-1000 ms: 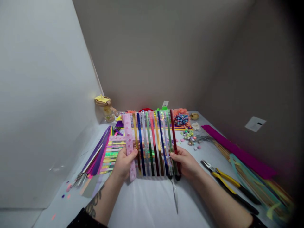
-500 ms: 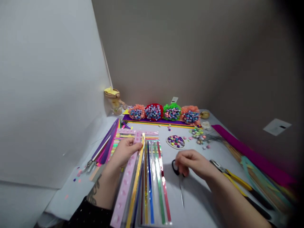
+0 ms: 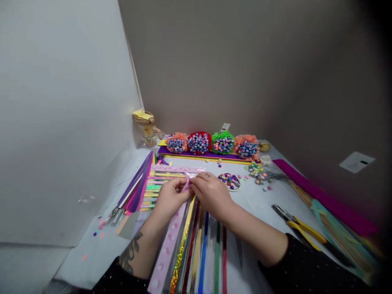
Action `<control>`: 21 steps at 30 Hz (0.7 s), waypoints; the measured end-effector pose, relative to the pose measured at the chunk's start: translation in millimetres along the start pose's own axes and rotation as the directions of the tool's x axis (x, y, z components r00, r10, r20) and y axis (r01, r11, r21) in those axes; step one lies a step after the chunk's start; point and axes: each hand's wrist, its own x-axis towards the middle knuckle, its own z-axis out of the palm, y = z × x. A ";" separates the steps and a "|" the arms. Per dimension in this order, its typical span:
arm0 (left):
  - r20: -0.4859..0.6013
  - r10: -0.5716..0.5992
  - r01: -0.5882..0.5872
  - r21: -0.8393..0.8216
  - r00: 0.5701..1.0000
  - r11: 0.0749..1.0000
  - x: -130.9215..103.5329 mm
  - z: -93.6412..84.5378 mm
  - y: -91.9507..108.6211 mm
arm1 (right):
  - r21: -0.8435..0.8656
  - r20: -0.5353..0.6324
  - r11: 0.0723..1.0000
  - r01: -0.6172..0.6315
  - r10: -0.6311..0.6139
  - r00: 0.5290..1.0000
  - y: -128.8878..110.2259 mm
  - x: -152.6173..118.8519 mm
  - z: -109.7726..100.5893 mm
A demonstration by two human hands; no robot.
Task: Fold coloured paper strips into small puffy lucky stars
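Note:
My left hand [image 3: 172, 199] pinches the top of a clear plastic packet of paper strips [image 3: 202, 257], by its pink printed edge. The strips run toward me in gold, red, blue, green and other shiny colours. My right hand [image 3: 212, 195] meets it at the same top end, its fingers closed on the packet beside the left fingertips. Another packet of strips [image 3: 153, 190] lies flat behind my left hand. Beneath my right forearm a scissors blade [image 3: 239, 251] shows faintly; the handles are hidden. An oval dish of small folded stars [image 3: 230, 181] sits just past my right hand.
Yellow-and-black pliers [image 3: 301, 230] lie at the right, near teal and brown strips [image 3: 330, 232]. Purple paper strips [image 3: 137, 185] fan out at the left. Several star-filled bunches [image 3: 199, 143] line the back beside a lidded cup [image 3: 147, 130]. Walls [image 3: 76, 122] stand close on the left and behind.
My right hand has left the scissors and moved left and up to the top of the packet, beside my left hand. The scissors stay on the table, now mostly covered by my arm.

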 end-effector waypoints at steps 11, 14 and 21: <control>0.058 -0.009 0.003 0.104 0.998 0.995 -1.5 0.8 -4.4 | -0.073 -0.074 0.992 0.103 -0.108 0.991 15.4 -3.1 17.6; 0.081 -0.023 0.017 0.074 0.996 0.997 -0.4 0.7 -5.2 | -0.009 -0.111 0.999 0.053 -0.054 0.992 17.5 -0.3 19.0; 0.124 -0.114 0.127 -0.102 0.986 0.987 -1.6 -0.9 -0.5 | 0.188 -0.079 0.977 -0.104 0.120 0.990 24.8 6.9 14.6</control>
